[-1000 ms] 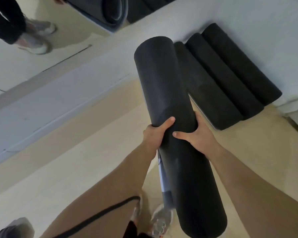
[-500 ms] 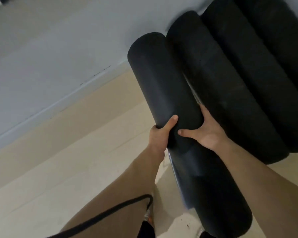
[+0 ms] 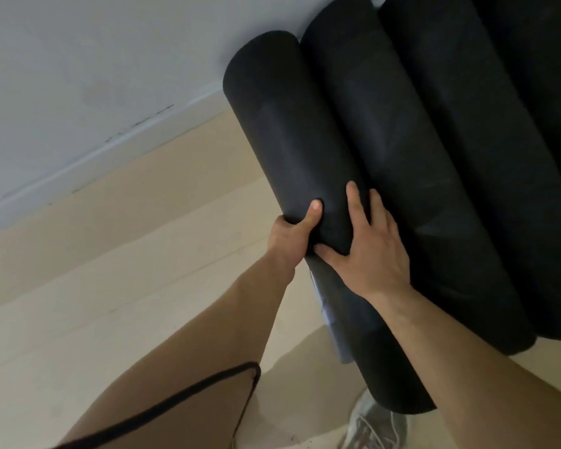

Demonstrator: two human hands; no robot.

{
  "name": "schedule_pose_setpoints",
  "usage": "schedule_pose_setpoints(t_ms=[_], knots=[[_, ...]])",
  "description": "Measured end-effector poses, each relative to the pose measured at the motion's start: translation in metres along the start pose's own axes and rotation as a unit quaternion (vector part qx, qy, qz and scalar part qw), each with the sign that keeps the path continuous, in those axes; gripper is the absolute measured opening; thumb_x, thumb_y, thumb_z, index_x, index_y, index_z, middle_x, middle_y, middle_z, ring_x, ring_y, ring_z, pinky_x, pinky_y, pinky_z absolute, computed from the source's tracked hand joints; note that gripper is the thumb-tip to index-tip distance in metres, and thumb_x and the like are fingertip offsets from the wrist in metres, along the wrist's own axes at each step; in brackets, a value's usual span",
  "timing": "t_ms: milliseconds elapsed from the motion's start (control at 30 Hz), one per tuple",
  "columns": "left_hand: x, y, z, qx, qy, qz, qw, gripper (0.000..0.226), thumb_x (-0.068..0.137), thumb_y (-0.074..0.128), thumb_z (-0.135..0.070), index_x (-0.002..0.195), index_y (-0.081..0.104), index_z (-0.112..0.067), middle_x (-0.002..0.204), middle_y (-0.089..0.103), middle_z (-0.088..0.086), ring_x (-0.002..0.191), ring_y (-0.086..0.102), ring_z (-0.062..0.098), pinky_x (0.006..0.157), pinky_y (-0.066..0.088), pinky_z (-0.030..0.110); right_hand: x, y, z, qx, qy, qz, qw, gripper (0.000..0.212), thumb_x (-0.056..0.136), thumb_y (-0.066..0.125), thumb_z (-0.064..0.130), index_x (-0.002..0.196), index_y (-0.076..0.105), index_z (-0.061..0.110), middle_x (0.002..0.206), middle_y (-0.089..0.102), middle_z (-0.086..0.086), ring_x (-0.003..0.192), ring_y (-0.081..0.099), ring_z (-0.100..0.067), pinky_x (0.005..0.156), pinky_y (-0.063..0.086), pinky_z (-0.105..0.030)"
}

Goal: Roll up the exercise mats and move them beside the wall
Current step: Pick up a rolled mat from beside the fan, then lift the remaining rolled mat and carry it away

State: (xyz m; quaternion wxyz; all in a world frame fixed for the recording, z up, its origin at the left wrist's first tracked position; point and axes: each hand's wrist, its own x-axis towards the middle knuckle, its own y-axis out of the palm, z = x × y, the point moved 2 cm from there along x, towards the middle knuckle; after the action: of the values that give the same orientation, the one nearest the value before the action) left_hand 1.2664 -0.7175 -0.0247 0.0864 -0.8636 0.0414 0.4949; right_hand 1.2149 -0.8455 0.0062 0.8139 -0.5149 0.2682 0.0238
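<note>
Fingers of the left hand (image 3: 289, 238) are hidden under the rolled mat (image 3: 282, 124). Only the thumb shows, pressed on its top, so this hand grips the roll. The right hand (image 3: 370, 251) grips it too, with the thumb across it and the fingers (image 3: 353, 205) going into the gap where a second roll (image 3: 402, 140) touches it. Both are smooth, matt black cylinders with faint dusty marks. Beyond the fingers the mat's far end reaches the pale wall (image 3: 78, 76); whether it touches I cannot tell. Further rolls (image 3: 499, 157), right of the fingers, are cut off.
</note>
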Motion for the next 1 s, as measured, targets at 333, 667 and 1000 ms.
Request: schedule_pose_setpoints(t_ms=[333, 667, 1000], knots=[[-0.074, -0.06, -0.046, 0.445, 0.088, -0.011, 0.891, 0.08, 0.099, 0.045, -0.069, 0.157, 0.036, -0.014, 0.158, 0.047, 0.006, 0.137, 0.052, 0.032, 0.103, 0.047, 0.041, -0.043, -0.058, 0.034, -0.026, 0.076, 0.079, 0.994, 0.1, 0.093, 0.065, 0.054, 0.163, -0.004, 0.033, 0.168, 0.015, -0.009, 0.148, 0.028, -0.039, 0.115, 0.037, -0.051], [-0.213, -0.21, -0.041, 0.421, 0.063, -0.07, 0.902, 0.059, 0.101, 0.054, -0.05, 0.152, 0.049, -0.021, 0.151, 0.053, 0.004, 0.137, 0.051, 0.027, 0.11, 0.044, 0.042, -0.134, -0.121, 0.165, -0.112, -0.037, 0.128, 0.985, 0.081, 0.097, 0.057, 0.046, 0.162, 0.012, 0.028, 0.155, 0.035, -0.006, 0.131, 0.044, -0.032, 0.1, 0.049, -0.048], [-0.341, -0.388, 0.107, 0.287, 0.003, -0.163, 0.944, 0.058, 0.102, 0.054, -0.049, 0.152, 0.047, -0.02, 0.15, 0.051, 0.004, 0.135, 0.052, 0.026, 0.108, 0.045, 0.041, -0.274, -0.037, 0.368, -0.221, -0.227, 0.203, 0.927, 0.073, 0.097, 0.057, 0.043, 0.159, 0.024, 0.025, 0.156, 0.036, -0.007, 0.133, 0.043, -0.035, 0.1, 0.044, -0.043]])
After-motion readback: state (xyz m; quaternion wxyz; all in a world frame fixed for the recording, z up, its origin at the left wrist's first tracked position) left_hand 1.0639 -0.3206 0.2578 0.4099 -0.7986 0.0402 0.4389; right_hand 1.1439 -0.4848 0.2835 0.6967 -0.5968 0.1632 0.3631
